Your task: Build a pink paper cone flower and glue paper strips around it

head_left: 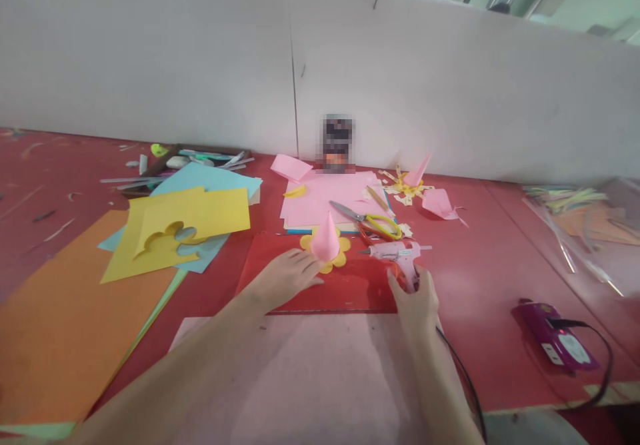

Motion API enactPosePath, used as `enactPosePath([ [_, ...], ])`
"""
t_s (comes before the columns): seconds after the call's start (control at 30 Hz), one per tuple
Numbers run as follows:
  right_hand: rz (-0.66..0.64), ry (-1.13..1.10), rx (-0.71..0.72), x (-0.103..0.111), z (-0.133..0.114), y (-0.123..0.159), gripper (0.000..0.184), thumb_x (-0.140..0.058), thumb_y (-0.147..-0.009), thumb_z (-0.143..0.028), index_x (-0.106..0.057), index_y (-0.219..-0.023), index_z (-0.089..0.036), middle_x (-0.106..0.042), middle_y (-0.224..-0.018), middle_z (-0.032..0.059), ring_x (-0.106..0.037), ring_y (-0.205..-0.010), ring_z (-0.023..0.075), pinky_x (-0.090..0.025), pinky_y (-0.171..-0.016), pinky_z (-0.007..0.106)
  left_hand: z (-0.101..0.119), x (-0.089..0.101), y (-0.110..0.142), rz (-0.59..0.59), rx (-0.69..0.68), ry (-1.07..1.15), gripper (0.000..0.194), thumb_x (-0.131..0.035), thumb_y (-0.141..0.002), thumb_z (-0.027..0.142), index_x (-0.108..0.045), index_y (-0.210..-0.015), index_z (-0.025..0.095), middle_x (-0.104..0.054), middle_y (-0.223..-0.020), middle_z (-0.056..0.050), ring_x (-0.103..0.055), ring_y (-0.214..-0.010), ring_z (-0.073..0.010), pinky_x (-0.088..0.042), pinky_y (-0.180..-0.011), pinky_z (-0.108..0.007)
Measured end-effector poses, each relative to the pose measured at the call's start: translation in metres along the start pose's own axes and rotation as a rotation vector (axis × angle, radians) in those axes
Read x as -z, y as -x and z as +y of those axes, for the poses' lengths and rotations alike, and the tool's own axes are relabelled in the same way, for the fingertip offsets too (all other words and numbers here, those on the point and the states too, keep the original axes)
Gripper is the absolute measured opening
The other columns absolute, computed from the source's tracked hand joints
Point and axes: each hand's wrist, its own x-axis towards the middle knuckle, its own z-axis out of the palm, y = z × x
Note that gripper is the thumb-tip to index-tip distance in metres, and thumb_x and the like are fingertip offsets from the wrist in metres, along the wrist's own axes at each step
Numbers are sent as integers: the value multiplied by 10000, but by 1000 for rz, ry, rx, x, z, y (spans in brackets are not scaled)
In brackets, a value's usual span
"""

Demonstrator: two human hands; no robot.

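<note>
A pink paper cone (326, 238) stands upright on a yellow paper flower (341, 260), which lies on a red board (350, 292). My left hand (290, 272) reaches in from the left. Its fingers are stretched out with the tips at the cone's base and over the left petals, and the thumb is apart below. My right hand (420, 298) is closed round the handle of a pale pink hot glue gun (397, 252), whose nozzle points left toward the flower. A clear glue stick sticks out of its back end.
Scissors (370, 220) lie on pink paper sheets (320, 198) behind the flower. Another cone (417, 170) with yellow scraps is at back right. Coloured sheets (215, 212) lie left. A purple power box (555, 338) with a cable is on the right; a white partition (200, 65) stands behind.
</note>
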Motion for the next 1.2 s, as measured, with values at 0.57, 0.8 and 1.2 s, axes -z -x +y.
enactPosePath([
  [0.57, -3, 38, 25, 1, 0, -1, 615, -588, -624, -574, -530, -1086, -174, -566, -932, 59, -520, -775, 178, -415, -681, 293, 4, -10, 2, -101, 64, 55, 262, -330, -910, 179, -588, -866, 157, -656, -849, -44, -619, -782, -162, -488, -630, -260],
  [0.8, -55, 60, 153, 1, -9, 8, 543, -564, -674, -543, -514, -1078, -183, -566, -975, 72, -534, -817, 187, -436, -667, 293, 3, -9, 1, -29, 382, 391, 221, -381, -897, 266, -593, -881, 205, -653, -871, -11, -613, -795, -134, -489, -686, -251],
  [1.2, -16, 213, 387, -6, -22, 19, 371, -515, -752, -463, -556, -984, -177, -585, -870, 53, -558, -682, 146, -431, -553, 243, 1, -8, 0, 23, 467, 586, 165, -433, -851, 229, -597, -836, 223, -629, -865, -1, -599, -782, -130, -478, -666, -242],
])
